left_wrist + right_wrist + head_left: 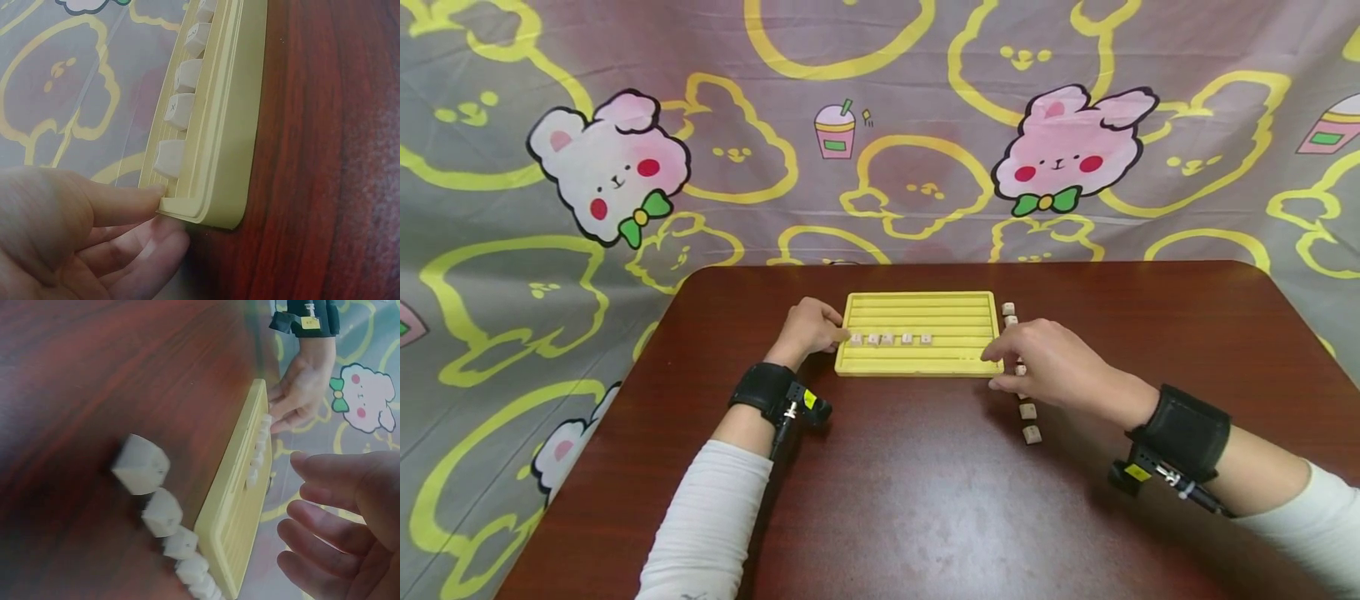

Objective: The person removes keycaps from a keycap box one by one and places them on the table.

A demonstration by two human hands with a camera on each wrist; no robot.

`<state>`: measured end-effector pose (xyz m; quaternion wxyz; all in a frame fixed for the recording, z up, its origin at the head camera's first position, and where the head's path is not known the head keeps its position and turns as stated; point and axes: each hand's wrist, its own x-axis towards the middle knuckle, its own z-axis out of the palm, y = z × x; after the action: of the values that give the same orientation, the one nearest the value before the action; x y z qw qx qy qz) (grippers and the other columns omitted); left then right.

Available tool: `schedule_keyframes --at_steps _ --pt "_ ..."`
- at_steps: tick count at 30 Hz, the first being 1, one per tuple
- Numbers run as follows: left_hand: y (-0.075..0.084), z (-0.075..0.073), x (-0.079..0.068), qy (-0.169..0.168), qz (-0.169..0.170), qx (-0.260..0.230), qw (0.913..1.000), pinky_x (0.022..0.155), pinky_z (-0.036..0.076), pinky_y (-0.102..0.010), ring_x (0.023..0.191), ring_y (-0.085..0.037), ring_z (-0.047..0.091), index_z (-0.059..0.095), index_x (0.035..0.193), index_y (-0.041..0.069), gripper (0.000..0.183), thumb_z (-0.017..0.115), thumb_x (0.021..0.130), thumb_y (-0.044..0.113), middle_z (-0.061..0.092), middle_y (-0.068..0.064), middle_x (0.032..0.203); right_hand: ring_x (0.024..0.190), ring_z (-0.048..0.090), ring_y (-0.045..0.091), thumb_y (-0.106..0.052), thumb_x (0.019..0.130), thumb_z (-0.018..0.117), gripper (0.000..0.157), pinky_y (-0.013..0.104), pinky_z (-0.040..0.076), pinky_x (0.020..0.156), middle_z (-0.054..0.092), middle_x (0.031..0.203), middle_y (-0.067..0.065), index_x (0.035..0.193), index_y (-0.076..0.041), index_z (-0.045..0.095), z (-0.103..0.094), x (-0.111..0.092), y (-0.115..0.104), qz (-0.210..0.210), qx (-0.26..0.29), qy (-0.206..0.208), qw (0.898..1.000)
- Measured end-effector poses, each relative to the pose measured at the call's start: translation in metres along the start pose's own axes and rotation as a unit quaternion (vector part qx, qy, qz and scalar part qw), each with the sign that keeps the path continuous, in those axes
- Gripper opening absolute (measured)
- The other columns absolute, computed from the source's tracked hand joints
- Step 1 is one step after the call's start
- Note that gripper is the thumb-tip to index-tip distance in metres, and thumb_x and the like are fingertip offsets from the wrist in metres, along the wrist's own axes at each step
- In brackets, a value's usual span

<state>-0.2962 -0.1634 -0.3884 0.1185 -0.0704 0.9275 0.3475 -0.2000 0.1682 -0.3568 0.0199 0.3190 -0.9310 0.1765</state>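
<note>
A yellow ridged tray (917,367) lies on the table, with several white keycaps (907,339) standing in a row along one of its grooves. My left hand (808,327) holds the tray's left end. In the left wrist view its thumb (128,203) lies on the rim and the other fingers are lower, against the end. Over the tray's right edge is my right hand (1052,358), its fingers parted and nothing seen between them. Beneath and beside it runs a column of loose keycaps (1027,411), partly hidden by that hand. Dark letters mark some caps.
The dark red-brown table (910,500) has rounded far corners. Behind it hangs a grey curtain (917,108) with yellow outlines and cartoon rabbits. Each wrist wears a black strap (1187,429) with a small camera.
</note>
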Motion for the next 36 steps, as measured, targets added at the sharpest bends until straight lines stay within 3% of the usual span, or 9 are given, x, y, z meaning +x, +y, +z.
schedule_keyframes --at_steps 8,15,26,36 --pt "0.000 0.001 0.001 -0.002 0.005 0.002 1.0000 0.062 0.060 -0.023 0.068 -0.013 0.070 0.068 0.116 -0.003 0.034 0.075 0.086 0.011 0.070 -0.022 0.112 0.088 0.070 0.018 -0.022 0.079 0.084 0.032 0.034 0.058 0.075 0.075 0.103 0.002 0.107 -0.012 0.076 0.006 0.022 -0.003 -0.012 -0.003 -0.001 1.000" --pt "-0.001 0.000 0.000 0.002 0.007 0.001 1.0000 0.061 0.059 -0.023 0.066 -0.013 0.070 0.069 0.114 -0.004 0.032 0.076 0.086 0.010 0.071 -0.022 0.108 0.093 0.071 0.020 -0.025 0.084 0.080 0.032 0.037 0.059 0.079 0.075 0.109 0.004 0.112 -0.011 0.075 0.021 0.046 -0.005 -0.026 -0.006 -0.011 1.000" --pt "-0.001 -0.001 -0.001 -0.001 0.006 0.008 1.0000 0.065 0.061 -0.025 0.070 -0.015 0.071 0.068 0.116 -0.003 0.034 0.075 0.087 0.011 0.070 -0.021 0.112 0.100 0.070 0.021 -0.024 0.087 0.076 0.030 0.040 0.058 0.084 0.075 0.109 0.005 0.113 -0.010 0.074 0.037 0.078 0.000 -0.020 0.011 -0.007 1.000" --pt "-0.002 -0.002 0.000 -0.006 0.004 0.007 1.0000 0.063 0.060 -0.024 0.068 -0.013 0.069 0.068 0.117 -0.003 0.034 0.075 0.087 0.011 0.070 -0.022 0.112 0.104 0.069 0.025 -0.025 0.089 0.074 0.032 0.041 0.057 0.088 0.074 0.113 0.007 0.117 -0.010 0.073 0.040 0.096 0.002 0.019 0.037 -0.033 0.999"
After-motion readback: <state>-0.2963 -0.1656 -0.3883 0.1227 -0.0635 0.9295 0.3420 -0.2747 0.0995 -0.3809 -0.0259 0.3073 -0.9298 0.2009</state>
